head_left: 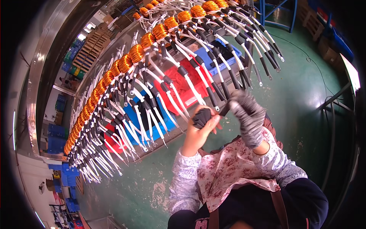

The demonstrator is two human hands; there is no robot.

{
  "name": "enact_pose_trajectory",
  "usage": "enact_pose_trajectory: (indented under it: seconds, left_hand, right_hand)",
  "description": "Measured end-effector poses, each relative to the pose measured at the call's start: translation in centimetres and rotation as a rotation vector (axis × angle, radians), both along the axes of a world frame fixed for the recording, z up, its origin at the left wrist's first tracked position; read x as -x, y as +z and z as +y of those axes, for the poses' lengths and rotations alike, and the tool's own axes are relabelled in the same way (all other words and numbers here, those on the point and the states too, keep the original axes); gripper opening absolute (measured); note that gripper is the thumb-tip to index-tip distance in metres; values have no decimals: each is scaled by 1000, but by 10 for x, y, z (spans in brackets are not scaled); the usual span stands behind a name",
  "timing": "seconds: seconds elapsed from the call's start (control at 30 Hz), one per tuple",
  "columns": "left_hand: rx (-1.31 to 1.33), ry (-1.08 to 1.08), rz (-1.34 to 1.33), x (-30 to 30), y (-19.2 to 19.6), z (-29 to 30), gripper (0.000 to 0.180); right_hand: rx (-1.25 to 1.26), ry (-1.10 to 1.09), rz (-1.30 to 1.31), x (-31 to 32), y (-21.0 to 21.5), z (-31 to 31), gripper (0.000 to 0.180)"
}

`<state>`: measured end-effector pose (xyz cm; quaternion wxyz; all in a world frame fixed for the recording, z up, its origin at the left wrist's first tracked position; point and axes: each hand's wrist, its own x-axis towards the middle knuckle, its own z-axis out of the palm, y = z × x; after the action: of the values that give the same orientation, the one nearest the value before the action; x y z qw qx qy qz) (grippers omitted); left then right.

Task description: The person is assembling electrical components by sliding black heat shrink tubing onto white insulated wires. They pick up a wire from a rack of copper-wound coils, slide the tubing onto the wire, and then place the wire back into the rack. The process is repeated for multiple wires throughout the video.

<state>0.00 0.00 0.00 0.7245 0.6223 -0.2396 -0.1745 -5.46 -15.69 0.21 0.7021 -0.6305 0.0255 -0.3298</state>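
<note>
A bundle of short black sleeves [202, 117] is gripped in my bare left hand [196, 133], the fingers wrapped round it. My right hand [249, 118], in a grey striped glove, is closed on a single black sleeve [225, 110] just right of the bundle. Beside both hands hangs a white cable [195, 88] ending in a ring terminal [217, 108], with black sleeving above the ring. Whether the sleeve in my right hand touches that terminal I cannot tell. The cables hang from a long row of copper-wire coils [136, 53].
Under the hanging cables stand a red bin [190, 100], a blue bin [228, 62] and another blue bin [167, 125]. Many more sleeved cables hang to left and right. A blue metal frame [293, 17] stands at the far right on the green floor [293, 91].
</note>
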Motion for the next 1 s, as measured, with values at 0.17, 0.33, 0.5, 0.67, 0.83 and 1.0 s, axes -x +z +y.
enact_pose_trajectory:
  seconds: [0.17, 0.33, 0.5, 0.67, 0.83, 1.0]
  left_hand:
    - [63, 286, -40, -37, -1, 9, 14]
    - [-98, 342, -78, -67, -28, 4, 17]
    - [31, 223, 141, -63, -9, 3, 11]
    - [158, 195, 143, -50, 11, 0, 26]
    - [133, 216, 179, -52, 14, 1, 29]
    - [157, 198, 183, -55, 10, -4, 27]
  right_hand:
    - [-623, 509, 64, -2, -4, -18, 29]
    - [-445, 591, 421, 15, 7, 4, 26]
    - [21, 389, 325, 17, -25, 4, 25]
    - [424, -15, -26, 15, -29, 14, 21]
    - [439, 1, 75, 15, -22, 21, 18]
    - [586, -54, 142, 15, -16, 29, 19]
